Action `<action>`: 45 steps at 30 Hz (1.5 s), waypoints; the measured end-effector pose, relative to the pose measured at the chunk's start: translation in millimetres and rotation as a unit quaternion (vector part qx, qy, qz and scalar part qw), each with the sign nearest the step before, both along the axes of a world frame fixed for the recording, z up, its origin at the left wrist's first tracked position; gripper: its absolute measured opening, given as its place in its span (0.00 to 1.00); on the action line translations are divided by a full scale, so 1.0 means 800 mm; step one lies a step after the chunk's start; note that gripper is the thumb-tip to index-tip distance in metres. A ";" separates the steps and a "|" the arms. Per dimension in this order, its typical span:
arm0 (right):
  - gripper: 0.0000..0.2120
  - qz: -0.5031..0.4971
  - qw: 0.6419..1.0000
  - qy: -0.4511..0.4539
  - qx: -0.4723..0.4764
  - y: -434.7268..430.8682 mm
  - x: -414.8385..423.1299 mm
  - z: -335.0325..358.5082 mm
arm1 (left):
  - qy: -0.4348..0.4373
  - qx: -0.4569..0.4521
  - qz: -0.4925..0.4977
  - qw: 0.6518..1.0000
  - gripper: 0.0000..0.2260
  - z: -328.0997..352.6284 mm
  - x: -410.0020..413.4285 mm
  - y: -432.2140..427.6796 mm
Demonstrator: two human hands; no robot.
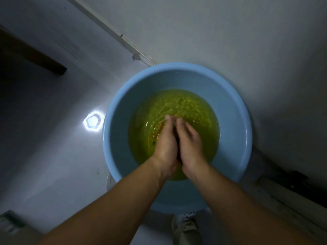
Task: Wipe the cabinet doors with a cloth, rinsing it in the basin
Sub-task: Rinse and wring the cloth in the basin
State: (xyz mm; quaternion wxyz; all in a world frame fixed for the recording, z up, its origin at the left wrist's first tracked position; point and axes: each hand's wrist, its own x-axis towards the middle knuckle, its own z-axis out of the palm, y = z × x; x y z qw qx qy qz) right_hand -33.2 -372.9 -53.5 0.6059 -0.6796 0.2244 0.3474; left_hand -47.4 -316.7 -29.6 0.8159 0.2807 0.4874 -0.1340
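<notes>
A round light-blue basin stands on the floor and holds shallow water. A yellow-green cloth lies under the water, with an orange patch beside my left fingers. My left hand and my right hand are both down in the water, palms pressed toward each other. A dark fold of the cloth is squeezed between them. The fingertips of both hands dip below the rippled surface. No cabinet door is in view.
The basin sits on a pale glossy floor close to a wall with a light trim strip. A lamp's reflection glares left of the basin. Dark furniture is at upper left, wooden boards at lower right, my shoe below the basin.
</notes>
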 end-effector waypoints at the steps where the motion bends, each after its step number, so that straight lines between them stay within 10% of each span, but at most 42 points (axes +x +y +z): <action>1: 0.12 0.033 0.999 -0.028 -0.019 0.000 -0.002 0.001 | 0.011 -0.010 0.042 0.999 0.24 -0.005 0.001 0.005; 9: 0.16 0.155 0.963 -0.114 -0.189 -0.006 0.024 -0.018 | 0.078 0.210 -0.083 0.971 0.12 -0.025 -0.011 0.036; 21: 0.21 0.191 0.949 -0.078 -0.238 0.012 0.021 -0.008 | 0.074 0.126 -0.117 0.982 0.17 -0.006 -0.011 0.028; 34: 0.13 -0.051 0.995 0.056 0.059 -0.019 0.046 0.126 | -0.031 0.141 -0.180 0.973 0.06 0.125 0.009 0.040; 45: 0.04 0.083 0.986 -0.140 -0.031 -0.028 0.069 0.202 | -0.106 0.129 -0.178 0.970 0.13 0.184 0.023 0.109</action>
